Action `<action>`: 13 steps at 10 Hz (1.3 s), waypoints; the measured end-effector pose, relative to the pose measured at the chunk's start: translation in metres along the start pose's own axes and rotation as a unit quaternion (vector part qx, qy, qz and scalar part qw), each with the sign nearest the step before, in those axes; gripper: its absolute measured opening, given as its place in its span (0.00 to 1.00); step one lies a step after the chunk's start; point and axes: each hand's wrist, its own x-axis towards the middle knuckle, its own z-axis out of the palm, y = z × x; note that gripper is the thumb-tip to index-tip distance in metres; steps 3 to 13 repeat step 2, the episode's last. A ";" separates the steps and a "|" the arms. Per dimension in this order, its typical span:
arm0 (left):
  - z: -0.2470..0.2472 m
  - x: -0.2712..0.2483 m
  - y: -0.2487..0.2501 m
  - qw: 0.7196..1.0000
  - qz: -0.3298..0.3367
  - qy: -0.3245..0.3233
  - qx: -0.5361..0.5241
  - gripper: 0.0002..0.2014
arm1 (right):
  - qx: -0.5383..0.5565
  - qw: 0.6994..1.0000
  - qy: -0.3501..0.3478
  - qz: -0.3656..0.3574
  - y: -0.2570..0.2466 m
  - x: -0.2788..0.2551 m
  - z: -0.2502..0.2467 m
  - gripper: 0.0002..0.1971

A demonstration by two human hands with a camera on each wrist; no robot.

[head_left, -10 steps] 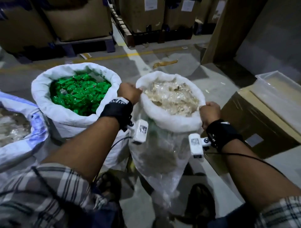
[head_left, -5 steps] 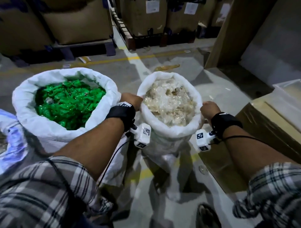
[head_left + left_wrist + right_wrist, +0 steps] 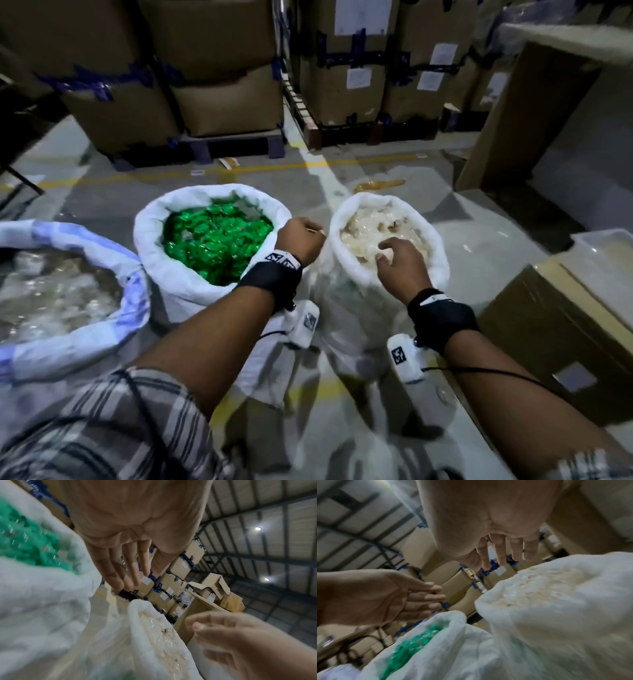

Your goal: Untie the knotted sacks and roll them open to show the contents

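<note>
- Pale-contents sack [image 3: 442,260]: stands on the floor, mouth untied, rim rolled down, pale wrapped pieces exposed. Judged done.
- Green-contents sack [image 3: 154,240], just left of it: rolled open too, contents showing.
- Blue-striped sack [image 3: 133,301], farther left: open as well.
- Left hand [image 3: 301,236]: beside the pale sack's left rim, fingers relaxed, holding nothing.
- Right hand [image 3: 400,263]: over its mouth, fingers loose, empty.
- No knotted sack visible; remaining work cannot be told.
</note>
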 end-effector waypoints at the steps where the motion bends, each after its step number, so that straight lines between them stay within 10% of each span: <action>1: -0.041 0.005 0.027 0.995 0.056 0.018 0.085 0.11 | -0.033 0.995 -0.009 -0.090 -0.055 0.022 -0.008 0.16; 2: -0.079 0.028 0.061 0.986 0.101 0.057 0.120 0.12 | -0.066 0.982 0.031 -0.172 -0.106 0.061 -0.031 0.15; 13: -0.079 0.028 0.061 0.986 0.101 0.057 0.120 0.12 | -0.066 0.982 0.031 -0.172 -0.106 0.061 -0.031 0.15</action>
